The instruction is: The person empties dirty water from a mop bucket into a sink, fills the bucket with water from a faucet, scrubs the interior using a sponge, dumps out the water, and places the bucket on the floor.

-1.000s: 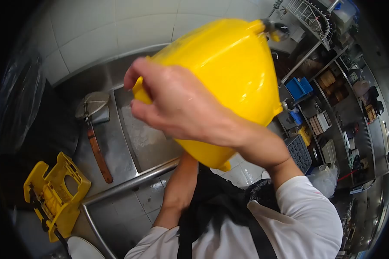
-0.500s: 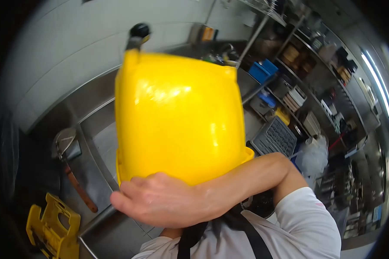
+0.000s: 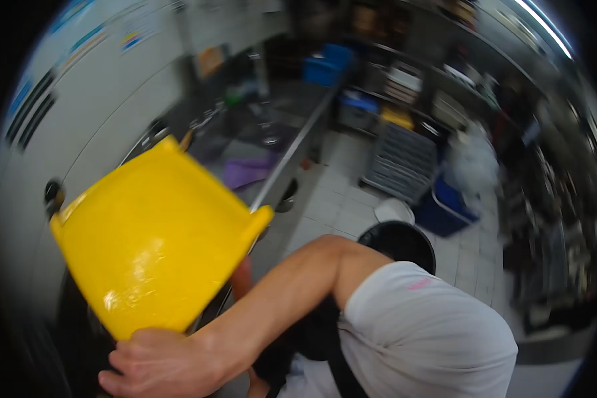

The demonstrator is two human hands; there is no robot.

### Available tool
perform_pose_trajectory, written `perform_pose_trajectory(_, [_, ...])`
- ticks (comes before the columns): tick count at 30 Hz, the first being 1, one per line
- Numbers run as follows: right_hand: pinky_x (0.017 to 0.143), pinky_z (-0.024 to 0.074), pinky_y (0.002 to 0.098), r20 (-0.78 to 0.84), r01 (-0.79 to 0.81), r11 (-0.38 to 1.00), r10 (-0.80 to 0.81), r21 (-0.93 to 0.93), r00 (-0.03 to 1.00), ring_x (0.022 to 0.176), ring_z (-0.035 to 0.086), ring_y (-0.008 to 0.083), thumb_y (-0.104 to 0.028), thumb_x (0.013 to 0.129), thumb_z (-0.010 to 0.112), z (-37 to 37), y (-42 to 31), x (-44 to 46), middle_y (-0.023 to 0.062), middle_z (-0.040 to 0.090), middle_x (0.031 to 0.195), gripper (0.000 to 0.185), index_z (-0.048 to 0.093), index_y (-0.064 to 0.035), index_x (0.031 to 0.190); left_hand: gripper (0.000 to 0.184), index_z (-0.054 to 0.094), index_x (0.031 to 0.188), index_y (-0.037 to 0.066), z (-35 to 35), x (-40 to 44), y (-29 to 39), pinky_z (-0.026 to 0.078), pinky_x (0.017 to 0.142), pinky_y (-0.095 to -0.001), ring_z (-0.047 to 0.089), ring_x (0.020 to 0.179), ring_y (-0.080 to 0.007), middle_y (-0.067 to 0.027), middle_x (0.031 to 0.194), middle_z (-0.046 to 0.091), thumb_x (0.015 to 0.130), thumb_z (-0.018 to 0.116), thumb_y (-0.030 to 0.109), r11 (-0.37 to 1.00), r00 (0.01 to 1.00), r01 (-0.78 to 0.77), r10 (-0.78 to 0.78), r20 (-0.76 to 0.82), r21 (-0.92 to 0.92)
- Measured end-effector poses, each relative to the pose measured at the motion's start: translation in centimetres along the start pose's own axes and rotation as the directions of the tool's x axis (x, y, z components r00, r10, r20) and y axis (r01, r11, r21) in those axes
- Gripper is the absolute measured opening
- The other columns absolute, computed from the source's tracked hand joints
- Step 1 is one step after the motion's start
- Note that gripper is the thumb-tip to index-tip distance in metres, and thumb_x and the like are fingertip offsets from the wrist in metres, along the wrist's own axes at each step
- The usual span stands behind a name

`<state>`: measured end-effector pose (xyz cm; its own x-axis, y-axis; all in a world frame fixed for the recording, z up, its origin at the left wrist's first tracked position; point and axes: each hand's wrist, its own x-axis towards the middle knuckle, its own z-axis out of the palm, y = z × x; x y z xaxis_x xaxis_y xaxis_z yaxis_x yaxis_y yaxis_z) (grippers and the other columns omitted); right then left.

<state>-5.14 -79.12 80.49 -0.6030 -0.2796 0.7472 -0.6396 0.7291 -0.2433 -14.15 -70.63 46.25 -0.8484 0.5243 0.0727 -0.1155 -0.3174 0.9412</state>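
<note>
A large yellow mop bucket (image 3: 156,242) is raised and tilted in front of me, its smooth, wet-looking underside towards the camera. One black caster wheel (image 3: 54,192) sticks out at its far left corner. My right hand (image 3: 162,361) is closed on the near edge, its fingers partly out of sight behind the bucket. Just past my right forearm, a patch of skin shows beside the bucket, perhaps part of my left arm; the left hand's fingers are hidden. Beyond the bucket, a purple cloth (image 3: 247,171) lies at the steel sink counter (image 3: 292,149).
A black bin (image 3: 399,240) stands on the tiled floor near my right elbow. Past it are a dark blue crate (image 3: 448,209), a grey rack (image 3: 403,159) and a clear plastic bag (image 3: 472,162). Loaded shelves line the right, and a tiled wall (image 3: 113,99) rises at left.
The bucket has swung left and down with my right hand still on its edge. My view has turned right, bringing in the black bin and floor; the yellow wringer at lower left has left view.
</note>
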Motion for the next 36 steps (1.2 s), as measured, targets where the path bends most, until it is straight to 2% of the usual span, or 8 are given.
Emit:
perform_pose_trajectory(4, [0.061, 0.0528, 0.0453, -0.119, -0.016, 1.0, 0.014, -0.013, 0.993, 0.078, 0.067, 0.0343, -0.006, 0.072, 0.069, -5.2, 2.2, -2.3, 0.0202, 0.062, 0.082, 0.058, 0.05, 0.0142, 0.123, 0.041, 0.05, 0.136, 0.002, -1.7, 2.8, -2.9, 0.052, 0.095, -0.0416, 0.061, 0.113, -0.0329, -0.0165, 0.128, 0.061, 0.098, 0.057, 0.013, 0.658, 0.832, -0.551, 0.482, 0.275, 0.514])
perform_pose_trajectory(7, [0.059, 0.0521, 0.0469, -0.144, -0.1, 0.971, 0.133, 0.218, 0.981, 0.069, 0.066, 0.0401, -0.006, 0.073, 0.073, -9.9, 4.2, -3.3, 0.0231, 0.062, 0.079, 0.062, 0.044, 0.0173, 0.123, 0.042, 0.048, 0.138, 0.002, 1.4, -0.6, 3.1, 0.05, 0.098, -0.0424, 0.058, 0.117, -0.0331, -0.0167, 0.131, 0.059, 0.098, 0.055, 0.014, 0.998, 0.993, 0.004, -0.011, -0.119, -0.064])
perform_pose_trajectory(14, [0.061, 0.0508, 0.0401, -0.711, -0.269, 0.963, 0.178, -0.017, 0.681, 0.063, 0.061, 0.0328, -0.02, 0.074, 0.081, -23.1, 5.6, -7.3, 0.0128, 0.056, 0.073, 0.053, 0.045, 0.0013, 0.107, 0.045, 0.044, 0.141, 0.001, 6.0, -2.1, 10.7, 0.045, 0.106, -0.0441, 0.051, 0.128, -0.0336, -0.0172, 0.139, 0.053, 0.1, 0.05, 0.018, 0.943, 0.853, 0.082, -0.234, -0.466, -0.323])
perform_pose_trajectory(15, [0.06, 0.0492, 0.0361, -0.746, -0.29, 0.956, 0.174, -0.028, 0.643, 0.062, 0.057, 0.0265, -0.022, 0.074, 0.082, -24.0, 6.7, -8.2, 0.0087, 0.053, 0.072, 0.049, 0.046, -0.0016, 0.1, 0.046, 0.044, 0.141, 0.001, 2.0, -3.0, 11.6, 0.045, 0.105, -0.0435, 0.053, 0.125, -0.0339, -0.0164, 0.138, 0.053, 0.099, 0.051, 0.018, 0.722, 0.955, 0.296, -0.247, 0.166, -0.625])
perform_pose_trajectory(20, [0.06, 0.0415, 0.0251, -0.832, -0.603, 0.796, 0.368, 0.05, 0.415, 0.068, 0.042, 0.0084, -0.027, 0.078, 0.085, -26.4, 10.2, -13.2, -0.0016, 0.043, 0.075, 0.043, 0.047, -0.0064, 0.083, 0.046, 0.047, 0.136, 0.0, 0.2, 0.3, 11.8, 0.047, 0.102, -0.0423, 0.057, 0.12, -0.0302, -0.0133, 0.129, 0.058, 0.093, 0.057, 0.012, 0.874, 0.983, 0.177, -0.184, 0.029, -0.453])
perform_pose_trajectory(29, [0.058, 0.0352, 0.0239, -0.952, -0.929, 0.351, 0.307, 0.116, -0.003, 0.069, 0.038, 0.0064, -0.028, 0.079, 0.084, -27.9, 9.3, -30.1, -0.0037, 0.042, 0.077, 0.041, 0.048, -0.0079, 0.085, 0.044, 0.05, 0.131, -0.003, 4.9, 3.6, 17.2, 0.052, 0.094, -0.0385, 0.063, 0.109, -0.0278, -0.0146, 0.122, 0.061, 0.088, 0.058, 0.003, 0.9, 0.89, 0.367, -0.265, 0.372, -0.236])
perform_pose_trajectory(34, [0.065, 0.0468, 0.0246, -0.901, -0.889, 0.209, 0.249, 0.408, -0.355, 0.072, 0.056, 0.0111, -0.029, 0.08, 0.082, -23.0, 2.2, -39.6, 0.0026, 0.059, 0.08, 0.037, 0.058, -0.0036, 0.09, 0.035, 0.058, 0.116, -0.005, 10.3, 3.0, 16.8, 0.057, 0.077, -0.0305, 0.069, 0.088, -0.0216, -0.0127, 0.107, 0.066, 0.082, 0.063, -0.003, 0.935, 0.792, 0.348, -0.328, 0.515, 0.062])
perform_pose_trajectory(36, [0.07, 0.0516, 0.0273, -0.837, -0.907, -0.088, 0.355, 0.413, -0.416, 0.076, 0.065, 0.0153, -0.029, 0.082, 0.079, -20.3, -1.2, -44.4, 0.0099, 0.069, 0.088, 0.038, 0.064, 0.0019, 0.097, 0.033, 0.062, 0.114, -0.004, 12.5, 2.9, 16.4, 0.053, 0.071, -0.0262, 0.067, 0.085, -0.0142, -0.0076, 0.1, 0.069, 0.081, 0.063, -0.005, 0.948, 0.704, 0.242, -0.318, 0.635, 0.207])
